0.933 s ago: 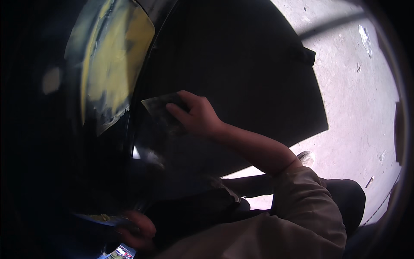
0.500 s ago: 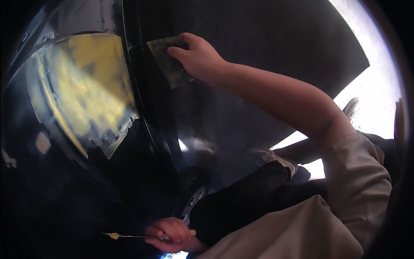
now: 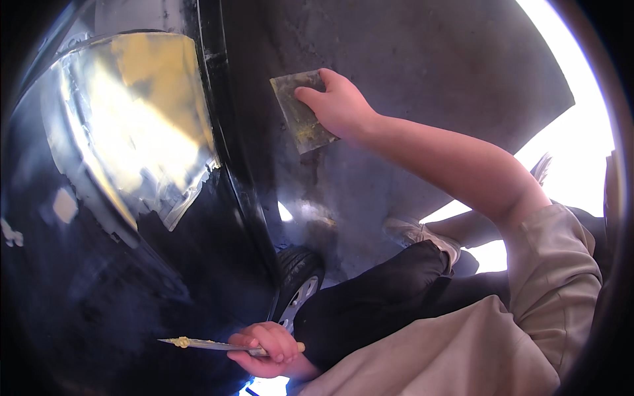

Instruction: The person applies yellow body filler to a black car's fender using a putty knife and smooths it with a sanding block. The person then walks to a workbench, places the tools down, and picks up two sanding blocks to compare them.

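My right hand (image 3: 340, 102) reaches out from the right and grips a flat, square filler spreader (image 3: 300, 119) smeared with yellowish residue, thumb across its face. It hangs over the dark floor, apart from the car. Low in the view, my left hand (image 3: 267, 350) is wrapped round the handle of a putty knife (image 3: 214, 344). Its blade points left and carries a small lump of yellow putty (image 3: 181, 342) near the tip. Left of my right hand, the dark car body panel (image 3: 198, 264) bears a large patch of yellow and whitish filler (image 3: 142, 112), with a ragged lower edge.
A car wheel (image 3: 300, 284) stands below the panel's edge, close above my left hand. My bent leg (image 3: 376, 290) and a shoe (image 3: 429, 241) are at the centre right. Dark grey floor (image 3: 429, 59) stretches behind my right arm, with bright light beyond its edge.
My right hand has moved to the right with the spreader, farther from the panel's edge. The left hand and putty knife have risen slightly in the view, and the picture is brighter.
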Tool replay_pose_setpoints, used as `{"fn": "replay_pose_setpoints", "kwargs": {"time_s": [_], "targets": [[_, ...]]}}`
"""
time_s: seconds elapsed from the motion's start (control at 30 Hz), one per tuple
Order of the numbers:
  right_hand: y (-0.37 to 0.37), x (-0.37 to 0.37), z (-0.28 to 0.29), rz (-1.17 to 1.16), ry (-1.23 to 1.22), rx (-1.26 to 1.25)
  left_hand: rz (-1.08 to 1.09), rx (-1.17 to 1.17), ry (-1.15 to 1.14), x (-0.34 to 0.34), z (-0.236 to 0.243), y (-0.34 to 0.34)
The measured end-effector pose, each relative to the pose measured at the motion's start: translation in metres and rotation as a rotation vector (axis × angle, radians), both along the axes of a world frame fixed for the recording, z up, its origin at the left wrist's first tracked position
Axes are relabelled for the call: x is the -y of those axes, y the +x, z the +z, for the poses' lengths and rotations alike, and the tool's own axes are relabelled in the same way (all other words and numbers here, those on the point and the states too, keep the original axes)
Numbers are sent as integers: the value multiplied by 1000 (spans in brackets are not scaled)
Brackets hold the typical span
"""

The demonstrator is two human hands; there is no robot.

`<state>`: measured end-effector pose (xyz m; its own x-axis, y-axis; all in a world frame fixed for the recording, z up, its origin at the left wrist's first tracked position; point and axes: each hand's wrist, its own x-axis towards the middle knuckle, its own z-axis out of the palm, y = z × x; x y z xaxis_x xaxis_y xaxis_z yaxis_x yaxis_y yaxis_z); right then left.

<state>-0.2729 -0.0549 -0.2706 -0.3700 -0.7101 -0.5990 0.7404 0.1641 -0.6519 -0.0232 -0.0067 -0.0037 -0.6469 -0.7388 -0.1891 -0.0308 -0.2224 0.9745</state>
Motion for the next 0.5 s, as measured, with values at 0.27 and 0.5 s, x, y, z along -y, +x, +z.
{"fn": "replay_pose_setpoints", "kwargs": {"time_s": [0.27, 0.5], "targets": [[30, -23, 30, 15, -114, 120, -83, 102, 14, 2, -3, -3], [18, -38, 136, 429, -468, 563, -97, 410, 425, -17, 13, -26]]}}
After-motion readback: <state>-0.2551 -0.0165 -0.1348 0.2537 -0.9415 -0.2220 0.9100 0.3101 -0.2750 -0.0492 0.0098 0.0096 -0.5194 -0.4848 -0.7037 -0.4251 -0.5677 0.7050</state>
